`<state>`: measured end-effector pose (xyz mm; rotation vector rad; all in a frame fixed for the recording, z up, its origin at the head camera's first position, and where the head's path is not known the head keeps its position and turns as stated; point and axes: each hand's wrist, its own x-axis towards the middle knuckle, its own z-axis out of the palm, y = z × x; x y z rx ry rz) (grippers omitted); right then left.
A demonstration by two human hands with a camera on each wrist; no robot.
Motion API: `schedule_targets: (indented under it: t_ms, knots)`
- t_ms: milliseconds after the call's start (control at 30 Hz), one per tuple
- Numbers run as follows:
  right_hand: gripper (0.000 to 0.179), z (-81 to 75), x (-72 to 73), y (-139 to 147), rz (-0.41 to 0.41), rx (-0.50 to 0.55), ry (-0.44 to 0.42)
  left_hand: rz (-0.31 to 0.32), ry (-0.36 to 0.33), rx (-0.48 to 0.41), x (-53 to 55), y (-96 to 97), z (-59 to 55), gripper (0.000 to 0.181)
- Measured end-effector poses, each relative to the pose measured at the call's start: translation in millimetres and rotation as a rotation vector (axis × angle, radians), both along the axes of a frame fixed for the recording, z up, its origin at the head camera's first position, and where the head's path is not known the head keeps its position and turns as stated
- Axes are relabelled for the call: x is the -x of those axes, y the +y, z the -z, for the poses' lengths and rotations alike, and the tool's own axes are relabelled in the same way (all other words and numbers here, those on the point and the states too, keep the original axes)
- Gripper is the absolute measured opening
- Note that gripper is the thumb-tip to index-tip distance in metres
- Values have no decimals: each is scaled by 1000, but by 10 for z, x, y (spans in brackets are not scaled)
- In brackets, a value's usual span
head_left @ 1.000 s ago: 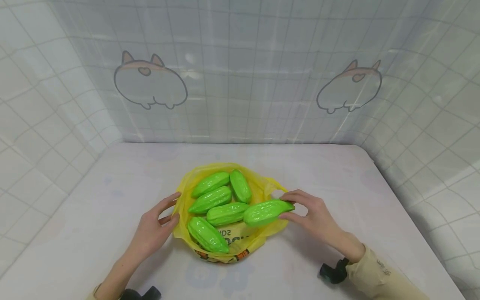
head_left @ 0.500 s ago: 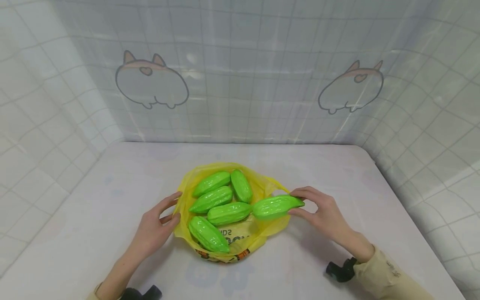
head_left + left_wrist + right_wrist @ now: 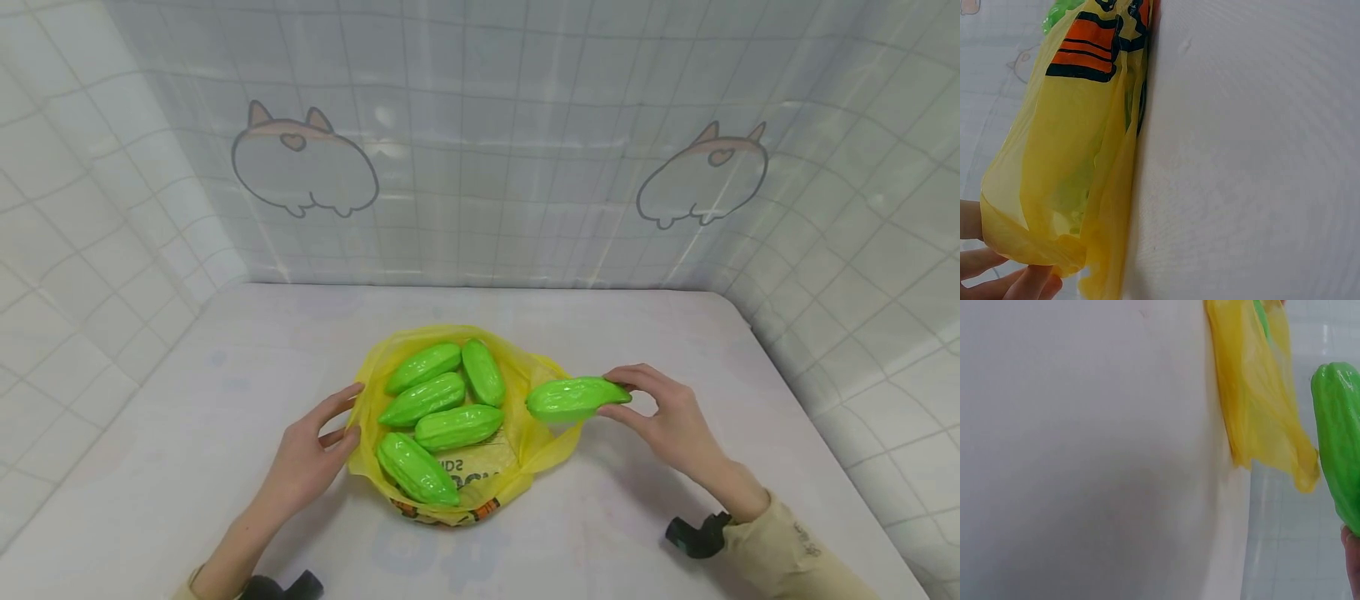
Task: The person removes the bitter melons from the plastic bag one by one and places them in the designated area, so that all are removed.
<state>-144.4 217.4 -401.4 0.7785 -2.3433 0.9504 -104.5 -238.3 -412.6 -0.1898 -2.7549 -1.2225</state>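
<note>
A yellow plastic bag (image 3: 525, 450) lies wide open on the table, with several shiny green ridged bitter melons in it, one of them a bitter melon (image 3: 416, 469) at the near side. My left hand (image 3: 307, 462) pinches the bag's left edge between thumb and fingers; the left wrist view shows the fingers (image 3: 1029, 281) at the yellow film. Above the bag's right rim, my right hand (image 3: 667, 417) grips another bitter melon (image 3: 570, 399) by its pointed end. In the right wrist view this held bitter melon (image 3: 1338, 437) is raised beside the bag (image 3: 1254, 394).
The bag stands mid-table on a pale tablecloth (image 3: 300, 333). A grid-patterned curtain (image 3: 502, 167) with cartoon drawings rises behind the table, and similar sheets (image 3: 885, 250) hang at both sides. A black wrist camera (image 3: 697, 536) sits under the right wrist.
My right hand has moved right and slightly away from me, carrying the bitter melon from over the bag's contents to its right rim. The left hand stays at the bag's edge.
</note>
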Motion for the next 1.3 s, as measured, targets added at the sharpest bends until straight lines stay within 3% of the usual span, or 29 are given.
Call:
schedule_targets:
  t_ms: [467, 933, 1300]
  knots:
    - [44, -8, 25, 161, 107, 12, 26, 2, 4, 0, 0, -2, -14, 55]
    - [44, 21, 66, 311, 142, 35, 59, -10, -7, 7, -8, 6, -32, 55]
    - [43, 61, 120, 424, 208, 52, 8, -10, -9, 5, -8, 5, -26, 55]
